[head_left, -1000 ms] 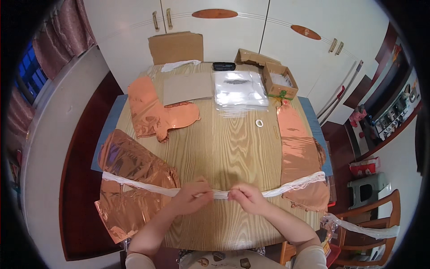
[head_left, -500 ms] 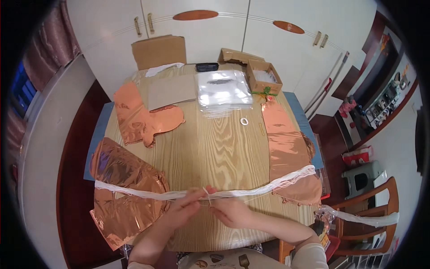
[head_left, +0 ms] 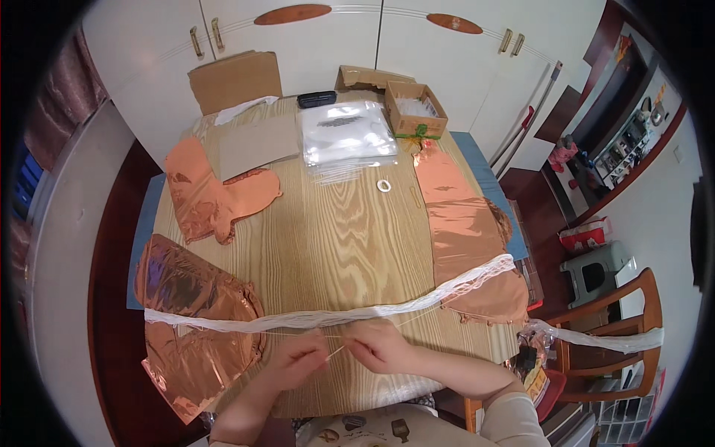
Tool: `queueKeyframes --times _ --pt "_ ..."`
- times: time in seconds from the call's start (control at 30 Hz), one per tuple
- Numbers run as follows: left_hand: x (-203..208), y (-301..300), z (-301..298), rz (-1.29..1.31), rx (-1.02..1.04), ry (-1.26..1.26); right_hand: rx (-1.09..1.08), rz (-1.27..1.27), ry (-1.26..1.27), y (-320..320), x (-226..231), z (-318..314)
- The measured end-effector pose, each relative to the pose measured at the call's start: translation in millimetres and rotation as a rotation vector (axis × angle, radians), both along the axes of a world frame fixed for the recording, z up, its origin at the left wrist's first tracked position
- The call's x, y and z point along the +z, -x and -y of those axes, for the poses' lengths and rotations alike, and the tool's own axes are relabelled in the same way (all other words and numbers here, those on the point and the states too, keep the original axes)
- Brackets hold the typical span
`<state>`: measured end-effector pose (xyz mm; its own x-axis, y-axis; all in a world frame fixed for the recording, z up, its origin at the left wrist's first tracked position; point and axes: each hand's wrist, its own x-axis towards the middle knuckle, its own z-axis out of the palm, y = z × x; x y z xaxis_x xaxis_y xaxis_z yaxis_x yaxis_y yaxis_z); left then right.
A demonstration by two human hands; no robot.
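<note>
White cabinet doors (head_left: 313, 52) stand at twelve o'clock, beyond a wood-grained desk (head_left: 350, 246). Copper foil pieces (head_left: 465, 231) lie by its eight-o'clock and three-o'clock edges. Over these stretches a white string bundle (head_left: 328, 319), its long axis roughly nine to three, the right end angling toward two, the middle sagging toward six. Just below it, the left hand (head_left: 298, 359), pointing toward one, and the right hand (head_left: 381, 348), pointing toward ten, are curled, both pinching a thin pale strand (head_left: 337, 352).

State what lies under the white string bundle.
Copper-coloured foil shows beneath both ends of the bundle, wooden tabletop beneath its middle; whatever the bundle directly covers cannot be seen.
</note>
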<state>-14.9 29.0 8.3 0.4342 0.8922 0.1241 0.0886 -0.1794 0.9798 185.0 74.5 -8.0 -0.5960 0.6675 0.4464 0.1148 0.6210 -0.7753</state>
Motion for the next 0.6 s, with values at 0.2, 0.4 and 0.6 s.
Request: queueKeyframes --times 0.2,0.4,0.6 --pt "1.3 -6.2 -5.7 -0.290 0.207 -0.174 0.158 0.031 -0.099 2.6 2.0 2.1" --pt "1.1 -3.6 -0.7 0.352 0.187 0.185 0.127 0.074 -0.123 8.6 -4.6 3.2" --pt "-3.5 12.1 -1.8 0.053 -0.048 0.307 -0.052 0.026 0.002 10.9 -13.8 -2.5"
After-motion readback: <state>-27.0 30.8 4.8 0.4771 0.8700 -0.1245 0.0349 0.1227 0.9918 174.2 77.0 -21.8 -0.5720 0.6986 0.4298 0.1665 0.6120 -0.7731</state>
